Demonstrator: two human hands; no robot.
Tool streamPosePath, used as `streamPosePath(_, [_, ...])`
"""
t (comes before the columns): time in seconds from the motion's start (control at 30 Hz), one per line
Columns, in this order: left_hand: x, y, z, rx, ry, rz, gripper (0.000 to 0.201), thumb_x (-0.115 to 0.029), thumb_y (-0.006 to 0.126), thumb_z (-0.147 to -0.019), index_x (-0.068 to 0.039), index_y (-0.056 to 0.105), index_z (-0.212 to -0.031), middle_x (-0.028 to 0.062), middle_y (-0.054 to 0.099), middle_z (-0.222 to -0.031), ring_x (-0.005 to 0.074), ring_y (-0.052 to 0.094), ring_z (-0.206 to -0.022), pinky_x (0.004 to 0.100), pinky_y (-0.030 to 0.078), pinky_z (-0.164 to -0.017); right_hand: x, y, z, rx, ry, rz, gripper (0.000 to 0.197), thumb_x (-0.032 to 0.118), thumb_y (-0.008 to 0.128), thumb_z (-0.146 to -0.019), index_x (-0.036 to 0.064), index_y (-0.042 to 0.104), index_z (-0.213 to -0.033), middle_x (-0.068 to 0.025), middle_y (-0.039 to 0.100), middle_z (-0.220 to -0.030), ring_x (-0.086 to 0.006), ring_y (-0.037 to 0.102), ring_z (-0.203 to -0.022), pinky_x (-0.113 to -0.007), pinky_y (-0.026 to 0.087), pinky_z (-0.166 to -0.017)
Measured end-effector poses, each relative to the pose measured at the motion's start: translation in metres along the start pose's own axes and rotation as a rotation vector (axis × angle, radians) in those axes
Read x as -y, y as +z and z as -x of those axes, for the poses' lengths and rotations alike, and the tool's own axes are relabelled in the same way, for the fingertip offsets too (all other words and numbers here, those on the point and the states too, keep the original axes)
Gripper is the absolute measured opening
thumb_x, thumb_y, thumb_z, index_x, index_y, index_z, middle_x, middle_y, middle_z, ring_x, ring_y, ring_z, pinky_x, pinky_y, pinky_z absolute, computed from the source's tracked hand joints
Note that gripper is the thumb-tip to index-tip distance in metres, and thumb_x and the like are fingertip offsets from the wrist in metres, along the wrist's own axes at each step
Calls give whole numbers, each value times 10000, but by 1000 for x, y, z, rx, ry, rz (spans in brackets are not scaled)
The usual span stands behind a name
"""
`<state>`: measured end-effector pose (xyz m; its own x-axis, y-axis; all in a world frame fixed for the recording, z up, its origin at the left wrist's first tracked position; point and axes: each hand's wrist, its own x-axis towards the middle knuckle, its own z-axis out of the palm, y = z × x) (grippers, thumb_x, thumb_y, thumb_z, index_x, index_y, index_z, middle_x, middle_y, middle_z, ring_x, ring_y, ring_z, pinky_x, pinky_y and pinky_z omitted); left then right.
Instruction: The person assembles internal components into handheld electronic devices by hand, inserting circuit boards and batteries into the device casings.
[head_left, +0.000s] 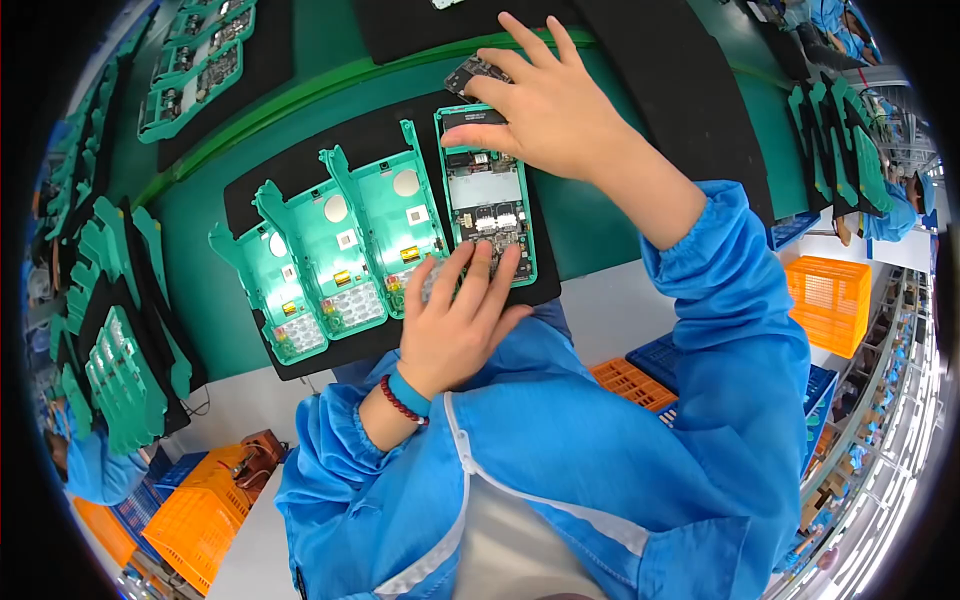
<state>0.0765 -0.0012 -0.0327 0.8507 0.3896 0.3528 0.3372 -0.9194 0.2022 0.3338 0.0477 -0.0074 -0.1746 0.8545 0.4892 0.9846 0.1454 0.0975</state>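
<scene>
Several teal plastic phone housings lie side by side on a black foam mat (300, 165). The rightmost housing (485, 195) carries a circuit board. My left hand (458, 320) presses fingers down on the lower end of that housing, near the keypad area. My right hand (545, 100) rests over its top end and pinches a small dark component (472, 72) between thumb and fingers. The housing next to it (398, 215) and two more (335, 250) (275, 290) on the left show empty interiors with small contacts.
A green conveyor belt (330, 50) runs behind the mat, with more teal housings on a mat at upper left (195, 65). Stacked teal parts sit at far left (120, 370) and far right (835, 140). Orange crates (830, 300) (195, 520) and blue crates (660, 355) stand below.
</scene>
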Motion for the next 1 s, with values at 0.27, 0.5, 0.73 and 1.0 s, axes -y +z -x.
streamPosePath(0.27, [-1, 0, 20, -199, 288, -39, 336, -145, 686, -824, -138, 747, -1154, 29, 632, -1068, 173, 606, -1029, 339, 516, -897, 26, -59, 25, 348, 95, -580, 551, 518, 515, -1026, 29, 734, -1157, -202, 590, -1395, -395, 365, -1461, -517, 249, -1210])
streamPosePath(0.5, [21, -64, 25, -172, -671, 1063, 281, -28, 649, -949, 18, 662, -1226, 120, 686, -1221, 267, 680, -1128, 428, 560, -974, 51, -59, 68, -179, 719, -1503, 640, 106, 802, -871, -24, 496, -1418, -156, 575, -1387, -251, 551, -1304, -399, 458, -1088])
streamPosePath(0.73, [39, -47, 48, -374, -779, 2324, 448, -362, 378, -1106, -115, 431, -1477, 122, 551, -1454, 325, 572, -1306, 515, 511, -1071, 101, -73, 51, -69, 800, -1450, 712, 262, 900, -769, -17, 559, -1328, -84, 699, -1078, -146, 656, -948, -330, 553, -854])
streamPosePath(1.0, [36, -40, 62, -455, -787, 2480, 446, -392, 348, -1110, -109, 504, -1417, 118, 575, -1403, 281, 557, -1305, 475, 506, -1070, 123, -108, 33, -55, 651, -1048, 770, 241, 933, -713, -54, 553, -1314, -139, 707, -993, -196, 717, -866, -332, 586, -727])
